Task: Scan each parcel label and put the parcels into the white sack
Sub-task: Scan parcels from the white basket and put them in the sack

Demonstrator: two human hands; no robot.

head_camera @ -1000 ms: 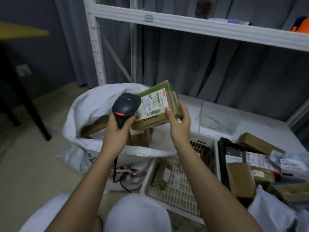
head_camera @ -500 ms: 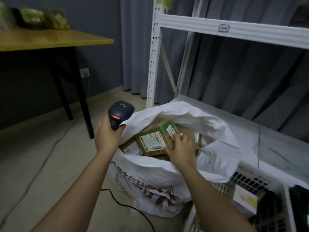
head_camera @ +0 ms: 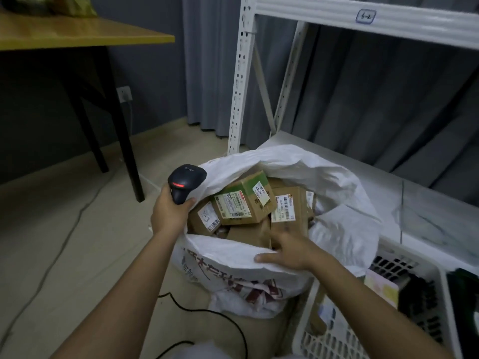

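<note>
Hands at the open sack of parcels

The right hand point(head_camera: 287, 251) rests on the near rim of the white sack point(head_camera: 344, 203), fingers loosely spread, holding nothing. The left hand point(head_camera: 169, 216) has its fingers wrapped round the scanner point(head_camera: 185, 182). Beyond, the green-taped parcel point(head_camera: 243, 200) lies atop other boxes inside the sack, before the shelf rack point(head_camera: 241, 73).
</note>
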